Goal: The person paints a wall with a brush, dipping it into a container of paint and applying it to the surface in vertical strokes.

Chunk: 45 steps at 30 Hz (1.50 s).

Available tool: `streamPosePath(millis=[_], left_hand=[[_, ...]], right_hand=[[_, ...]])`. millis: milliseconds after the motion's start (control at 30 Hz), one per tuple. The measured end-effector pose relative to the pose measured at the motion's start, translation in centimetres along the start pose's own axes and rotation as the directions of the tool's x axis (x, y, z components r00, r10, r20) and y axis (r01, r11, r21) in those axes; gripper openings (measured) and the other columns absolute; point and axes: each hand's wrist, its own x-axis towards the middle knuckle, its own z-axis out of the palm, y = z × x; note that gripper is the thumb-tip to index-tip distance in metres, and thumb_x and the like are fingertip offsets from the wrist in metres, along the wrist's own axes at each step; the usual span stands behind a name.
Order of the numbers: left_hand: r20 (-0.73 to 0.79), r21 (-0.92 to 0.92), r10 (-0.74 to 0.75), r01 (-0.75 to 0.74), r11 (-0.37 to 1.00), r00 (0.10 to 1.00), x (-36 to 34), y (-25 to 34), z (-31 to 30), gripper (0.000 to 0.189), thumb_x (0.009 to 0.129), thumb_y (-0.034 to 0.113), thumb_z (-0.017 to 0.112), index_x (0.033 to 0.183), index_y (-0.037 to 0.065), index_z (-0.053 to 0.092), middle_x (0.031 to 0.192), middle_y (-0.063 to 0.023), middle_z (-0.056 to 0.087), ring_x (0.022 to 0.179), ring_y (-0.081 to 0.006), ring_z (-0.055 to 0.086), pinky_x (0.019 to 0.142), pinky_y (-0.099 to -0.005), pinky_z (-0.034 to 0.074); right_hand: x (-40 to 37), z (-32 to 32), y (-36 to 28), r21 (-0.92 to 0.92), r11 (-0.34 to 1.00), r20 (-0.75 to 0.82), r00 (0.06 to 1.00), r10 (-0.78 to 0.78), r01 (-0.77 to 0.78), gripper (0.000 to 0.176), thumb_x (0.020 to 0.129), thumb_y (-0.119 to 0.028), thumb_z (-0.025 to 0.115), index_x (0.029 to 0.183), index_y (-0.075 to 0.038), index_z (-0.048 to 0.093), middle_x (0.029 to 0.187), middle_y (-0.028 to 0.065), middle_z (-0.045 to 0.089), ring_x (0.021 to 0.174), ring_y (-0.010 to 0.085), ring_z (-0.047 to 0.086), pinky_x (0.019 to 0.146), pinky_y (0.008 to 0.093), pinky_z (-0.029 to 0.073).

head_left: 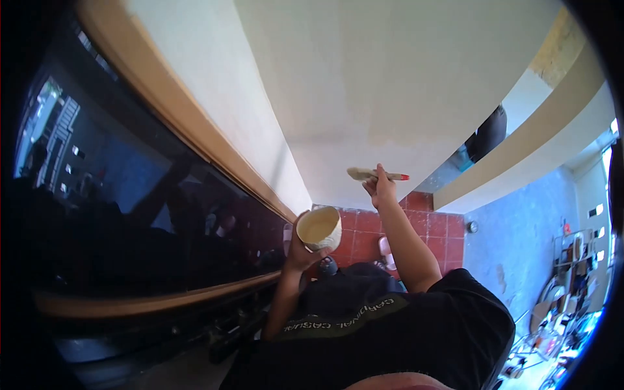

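Note:
My left hand [303,255] is wrapped round a tub of cream paint [320,227], its open top tilted toward me and its outside streaked with dried paint. My right hand [383,187] grips a paintbrush [365,173] by the handle, its red end [404,177] sticking out to the right. The pale bristles point left, in front of the wall [325,84]. Patches of slightly different cream tone show on that wall.
A dark glass pane [130,195] in a wooden frame [169,97] runs along my left. Red tiles [437,224] cover the floor, with a pink slipper [385,250] near my feet. A curved wall edge [520,156] stands right; beyond it, a cluttered rack [575,250].

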Motion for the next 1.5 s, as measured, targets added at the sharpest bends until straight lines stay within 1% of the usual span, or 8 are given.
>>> streamPosePath(millis=[200, 533, 767, 833, 967, 1133, 1433, 1500], left_hand=[[0.112, 0.047, -0.059, 0.054, 0.997, 0.992, -0.8, 0.9, 1.0, 0.097, 0.065, 0.015, 0.085, 0.140, 0.002, 0.025, 0.133, -0.0159, 0.045, 0.125, -0.0264, 0.047, 0.102, -0.0414, 0.041], [0.179, 0.005, -0.163, 0.165, 0.986, 0.970, -3.4, 0.9, 1.4, 0.095, 0.065, 0.009, 0.082, 0.139, 0.004, 0.022, 0.132, -0.0180, 0.048, 0.123, -0.0296, 0.049, 0.103, -0.0467, 0.041], [0.115, 0.041, -0.123, 0.119, 0.992, 0.986, -4.2, -0.4, 0.2, 0.111, 0.057, 0.013, 0.088, 0.143, 0.004, 0.018, 0.133, -0.0164, 0.047, 0.123, -0.0275, 0.049, 0.102, -0.0431, 0.041], [0.125, 0.006, -0.121, 0.121, 0.993, 0.985, -3.5, 0.0, 0.2, 0.110, 0.059, 0.014, 0.087, 0.143, 0.004, 0.017, 0.133, -0.0169, 0.047, 0.123, -0.0279, 0.049, 0.103, -0.0431, 0.041], [0.196, -0.036, -0.104, 0.114, 0.993, 0.975, -3.0, 0.6, 0.4, 0.109, 0.060, 0.015, 0.087, 0.143, 0.004, 0.016, 0.133, -0.0175, 0.047, 0.123, -0.0284, 0.049, 0.103, -0.0431, 0.041], [0.197, 0.015, -0.053, 0.051, 0.999, 0.979, -2.5, 1.3, 0.9, 0.095, 0.069, 0.005, 0.080, 0.141, 0.008, 0.019, 0.134, -0.0183, 0.046, 0.124, -0.0302, 0.049, 0.102, -0.0467, 0.041], [0.120, 0.003, -0.139, 0.140, 0.990, 0.983, -3.6, 0.1, 0.0, 0.107, 0.062, 0.016, 0.087, 0.142, 0.004, 0.017, 0.135, -0.0187, 0.045, 0.125, -0.0299, 0.047, 0.104, -0.0444, 0.040], [0.137, -0.012, -0.130, 0.133, 0.991, 0.982, -3.3, 0.1, 0.1, 0.107, 0.062, 0.016, 0.087, 0.142, 0.004, 0.017, 0.136, -0.0187, 0.044, 0.126, -0.0300, 0.046, 0.104, -0.0445, 0.039]], right_hand=[[-4.1, 2.0, -0.7, -0.133, 0.937, 0.207, 0.934, -0.292, 0.323, 0.022, 0.091, -0.022, 0.062, 0.096, -0.002, 0.055, 0.075, 0.0082, 0.059, 0.064, 0.0202, 0.065, 0.060, 0.0334, 0.058], [-5.2, 14.5, -5.4, -0.200, -0.205, 0.468, -0.090, -0.879, 0.958, 0.027, 0.076, -0.005, 0.075, 0.097, -0.004, 0.058, 0.075, 0.0130, 0.061, 0.061, 0.0247, 0.061, 0.056, 0.0312, 0.049], [1.3, 9.9, 3.4, -0.281, -0.064, 0.411, 0.060, -0.910, 0.958, 0.018, 0.085, -0.006, 0.066, 0.096, -0.003, 0.053, 0.069, 0.0113, 0.061, 0.059, 0.0199, 0.063, 0.052, 0.0305, 0.050], [1.6, 8.1, 6.3, -0.342, 0.381, 0.278, 0.480, -0.832, 0.859, 0.014, 0.090, -0.009, 0.059, 0.096, -0.002, 0.049, 0.072, 0.0090, 0.061, 0.060, 0.0168, 0.063, 0.055, 0.0294, 0.052], [2.0, 8.0, 7.4, -0.210, 0.709, 0.131, 0.738, -0.661, 0.673, 0.013, 0.094, -0.010, 0.052, 0.097, -0.002, 0.043, 0.083, 0.0121, 0.059, 0.063, 0.0156, 0.063, 0.060, 0.0287, 0.055], [1.5, 11.8, 2.9, -0.195, 0.704, 0.092, 0.727, -0.680, 0.683, 0.011, 0.094, -0.009, 0.051, 0.095, -0.001, 0.043, 0.083, 0.0122, 0.058, 0.066, 0.0150, 0.063, 0.063, 0.0291, 0.055], [0.3, 13.8, 0.4, -0.188, -0.035, 0.249, 0.013, -0.968, 0.981, 0.017, 0.083, -0.006, 0.067, 0.092, -0.005, 0.053, 0.069, 0.0122, 0.061, 0.061, 0.0217, 0.063, 0.056, 0.0310, 0.049], [2.2, 11.8, 2.5, -0.273, 0.034, 0.295, 0.118, -0.948, 0.961, 0.017, 0.087, -0.006, 0.063, 0.095, -0.003, 0.050, 0.072, 0.0120, 0.064, 0.065, 0.0190, 0.065, 0.060, 0.0293, 0.050]])
